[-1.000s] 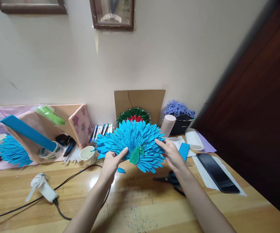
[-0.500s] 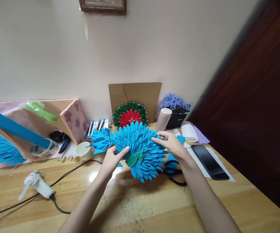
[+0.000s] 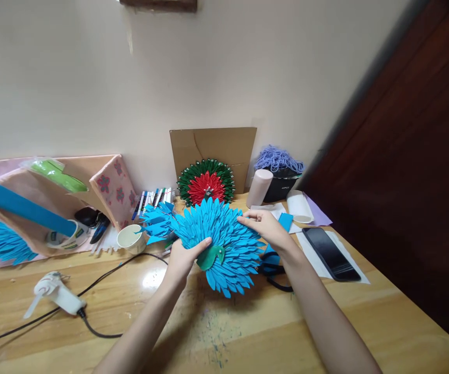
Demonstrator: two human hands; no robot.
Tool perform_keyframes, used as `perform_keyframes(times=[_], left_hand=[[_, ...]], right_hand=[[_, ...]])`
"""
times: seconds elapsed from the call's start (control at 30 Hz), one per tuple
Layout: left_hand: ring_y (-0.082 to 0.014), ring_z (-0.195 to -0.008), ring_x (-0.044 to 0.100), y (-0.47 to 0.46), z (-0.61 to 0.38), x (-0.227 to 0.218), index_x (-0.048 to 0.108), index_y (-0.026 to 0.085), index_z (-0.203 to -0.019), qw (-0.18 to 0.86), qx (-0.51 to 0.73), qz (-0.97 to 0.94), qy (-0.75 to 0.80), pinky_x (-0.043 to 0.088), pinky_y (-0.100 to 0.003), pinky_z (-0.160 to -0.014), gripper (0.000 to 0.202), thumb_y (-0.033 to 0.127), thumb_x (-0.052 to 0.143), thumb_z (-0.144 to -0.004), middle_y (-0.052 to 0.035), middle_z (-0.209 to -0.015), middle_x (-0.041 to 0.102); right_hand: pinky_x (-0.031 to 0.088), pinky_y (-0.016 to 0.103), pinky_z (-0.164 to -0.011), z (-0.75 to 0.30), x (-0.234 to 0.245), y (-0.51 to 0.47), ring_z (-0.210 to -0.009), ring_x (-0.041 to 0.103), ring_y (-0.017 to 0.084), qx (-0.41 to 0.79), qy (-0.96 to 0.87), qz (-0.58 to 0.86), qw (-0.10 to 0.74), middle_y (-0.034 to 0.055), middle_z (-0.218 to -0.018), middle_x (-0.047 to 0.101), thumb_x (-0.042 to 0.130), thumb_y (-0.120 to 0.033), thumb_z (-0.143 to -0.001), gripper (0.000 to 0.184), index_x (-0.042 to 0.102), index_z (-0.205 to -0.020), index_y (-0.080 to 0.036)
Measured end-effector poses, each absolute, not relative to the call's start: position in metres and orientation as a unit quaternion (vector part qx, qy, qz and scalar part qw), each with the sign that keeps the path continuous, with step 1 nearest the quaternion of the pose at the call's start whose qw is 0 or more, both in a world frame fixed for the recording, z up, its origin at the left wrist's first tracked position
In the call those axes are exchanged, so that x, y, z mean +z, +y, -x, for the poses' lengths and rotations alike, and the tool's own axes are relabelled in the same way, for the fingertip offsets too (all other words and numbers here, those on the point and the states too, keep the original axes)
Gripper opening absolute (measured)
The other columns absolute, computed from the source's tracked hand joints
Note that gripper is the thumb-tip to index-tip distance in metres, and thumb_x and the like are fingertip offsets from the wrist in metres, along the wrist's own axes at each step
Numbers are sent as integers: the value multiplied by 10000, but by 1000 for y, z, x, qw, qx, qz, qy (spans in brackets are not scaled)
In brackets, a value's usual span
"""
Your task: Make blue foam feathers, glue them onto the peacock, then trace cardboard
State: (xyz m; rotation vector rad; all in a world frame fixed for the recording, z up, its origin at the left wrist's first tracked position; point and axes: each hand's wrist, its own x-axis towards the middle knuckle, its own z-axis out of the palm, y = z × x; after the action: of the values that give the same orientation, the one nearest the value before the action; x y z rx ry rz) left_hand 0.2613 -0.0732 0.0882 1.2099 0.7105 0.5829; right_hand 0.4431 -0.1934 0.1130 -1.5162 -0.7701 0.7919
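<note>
A round craft of layered blue petals [image 3: 228,228] is held above the table in the middle of the head view. On its front lies a green bird-shaped piece [image 3: 208,257] with a small white bead. My left hand [image 3: 181,259] grips the craft's lower left, thumb on the front beside the green piece and the other fingers hidden behind. At the upper right edge, my right hand [image 3: 265,227] is closed on the petals with thumb and fingertips. Black scissor-like handles [image 3: 281,283] lie partly hidden behind the craft's right side.
A white glue gun [image 3: 63,296] with its black cord lies at left. Near it are a paper cup [image 3: 131,240], blue paper scraps [image 3: 158,221] and markers [image 3: 152,200]. A red-and-green petal craft [image 3: 209,182] leans against cardboard [image 3: 224,143]. A phone [image 3: 330,254] rests at right.
The view has shifted slightly. The blue petal craft has tilted a little between my hands, and both hands keep their hold on it.
</note>
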Motion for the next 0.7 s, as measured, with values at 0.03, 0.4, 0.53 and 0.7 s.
perform_keyframes(times=[0.03, 0.4, 0.53, 0.7], left_hand=[[-284, -1016, 613, -75, -260, 85, 633, 117, -1052, 729, 267, -538, 328, 463, -429, -919, 548, 340, 786, -576, -126, -1070, 671], [-236, -892, 656, -110, -198, 44, 660, 115, -882, 751, 193, -512, 370, 511, -330, -795, 413, 455, 707, -653, -124, -960, 703], [-170, -669, 666, -110, -142, 57, 690, 113, -790, 768, -109, -587, 230, 498, -253, -620, 388, 487, 596, -750, -128, -820, 714], [-159, -589, 625, -82, -123, 71, 682, 135, -717, 652, -126, -710, 234, 442, -237, -551, 437, 491, 454, -828, -93, -702, 693]], right_hand=[[360, 209, -469, -446, 111, -194, -479, 492, 92, 343, -337, 655, 583, -20, -555, 599, 674, -471, -667, 325, 638, -641, -149], [372, 211, -507, -453, 75, -183, -505, 499, 85, 471, -387, 618, 497, -31, -561, 588, 754, -380, -568, 323, 636, -733, -129], [356, 201, -486, -465, 57, -185, -512, 499, 86, 500, -424, 622, 429, -24, -578, 598, 740, -379, -587, 314, 648, -757, -132], [361, 201, -466, -475, 35, -171, -477, 495, 89, 500, -473, 654, 313, -40, -513, 582, 765, -383, -508, 323, 661, -677, -128]])
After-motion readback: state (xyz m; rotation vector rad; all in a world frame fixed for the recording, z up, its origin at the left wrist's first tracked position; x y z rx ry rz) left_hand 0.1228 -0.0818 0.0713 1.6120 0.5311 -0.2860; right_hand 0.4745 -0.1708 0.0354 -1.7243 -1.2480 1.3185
